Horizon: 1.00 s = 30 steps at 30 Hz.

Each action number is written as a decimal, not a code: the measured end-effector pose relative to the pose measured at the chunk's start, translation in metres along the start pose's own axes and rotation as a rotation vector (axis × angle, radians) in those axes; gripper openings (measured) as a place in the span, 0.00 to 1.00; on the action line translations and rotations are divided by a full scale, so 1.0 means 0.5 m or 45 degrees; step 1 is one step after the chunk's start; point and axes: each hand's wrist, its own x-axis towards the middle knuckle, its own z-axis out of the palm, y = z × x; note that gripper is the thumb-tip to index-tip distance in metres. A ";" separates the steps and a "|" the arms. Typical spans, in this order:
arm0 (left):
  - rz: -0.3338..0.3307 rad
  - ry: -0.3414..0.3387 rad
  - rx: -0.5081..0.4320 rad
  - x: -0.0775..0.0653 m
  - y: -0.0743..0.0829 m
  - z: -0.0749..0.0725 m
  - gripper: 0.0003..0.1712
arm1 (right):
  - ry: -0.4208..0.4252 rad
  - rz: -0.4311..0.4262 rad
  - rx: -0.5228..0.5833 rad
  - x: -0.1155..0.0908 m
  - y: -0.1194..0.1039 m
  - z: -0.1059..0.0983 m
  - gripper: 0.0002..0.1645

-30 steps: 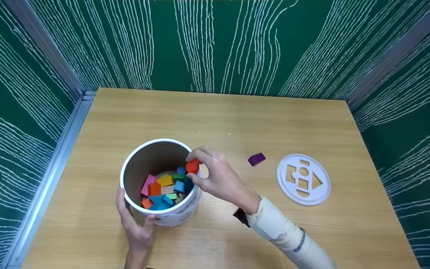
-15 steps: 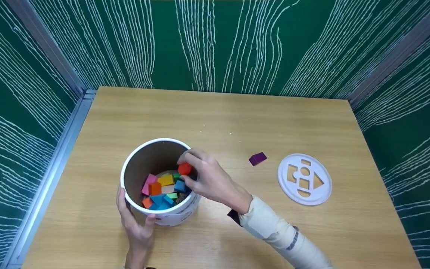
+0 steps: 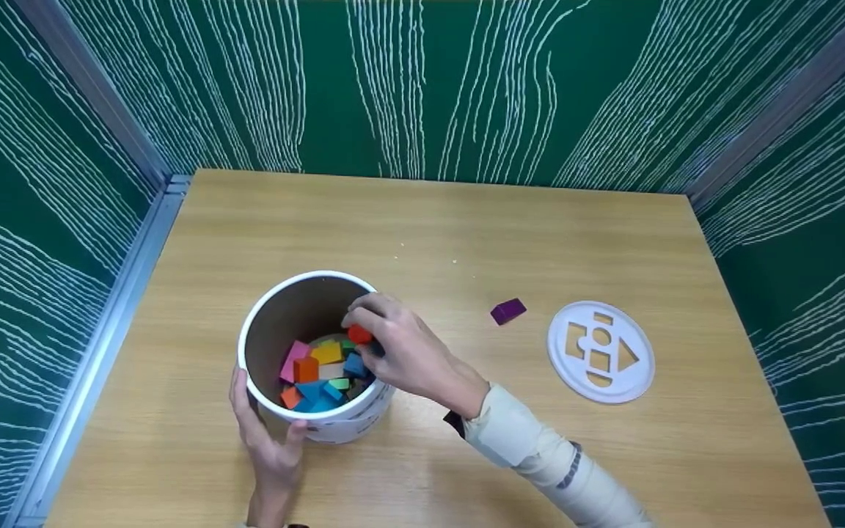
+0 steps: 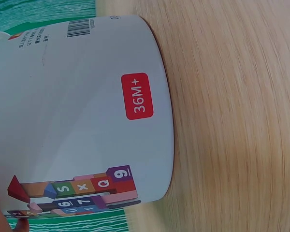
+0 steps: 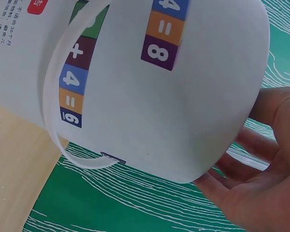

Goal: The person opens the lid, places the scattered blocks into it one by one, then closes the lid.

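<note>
A white bucket (image 3: 347, 427) stands upright on the table with several coloured blocks inside, among them a yellow block (image 3: 328, 352), an orange block (image 3: 306, 370) and a pink block (image 3: 295, 360). My left hand (image 3: 273, 455) holds its near left side, fingers along the wall and thumb at the front just under the rim. Over the right rim reaches my right hand (image 3: 409, 356), pinching a red, round-looking block (image 3: 359, 334) inside the mouth, above the other blocks. In the right wrist view the bucket's wall (image 5: 208, 96) hides the fingertips and that block.
Right of the bucket a purple block (image 3: 508, 312) lies on the wooden table (image 3: 437, 227). Farther right lies a white round lid (image 3: 560, 359) with shaped cut-outs. Green panels with white lines (image 3: 422, 88) stand around the table. A white handle (image 5: 52, 96) hangs on the bucket.
My right hand has moved left and slightly lower, carrying the red block from the right rim further into the bucket. The left hand keeps its hold on the bucket.
</note>
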 end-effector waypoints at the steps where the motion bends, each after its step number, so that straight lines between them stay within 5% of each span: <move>1: 0.011 0.003 -0.007 0.002 0.006 0.001 0.50 | -0.002 -0.003 -0.014 0.001 0.000 0.001 0.17; 9: 0.036 0.014 -0.029 0.015 0.050 0.006 0.49 | -0.016 -0.021 -0.058 0.002 0.002 0.003 0.17; 19: 0.030 0.007 -0.064 0.014 0.047 0.005 0.48 | 0.021 -0.038 0.010 0.002 0.001 0.000 0.14; 30: -0.012 -0.006 -0.034 -0.007 -0.022 0.000 0.50 | 0.155 -0.035 0.143 -0.011 0.010 -0.018 0.08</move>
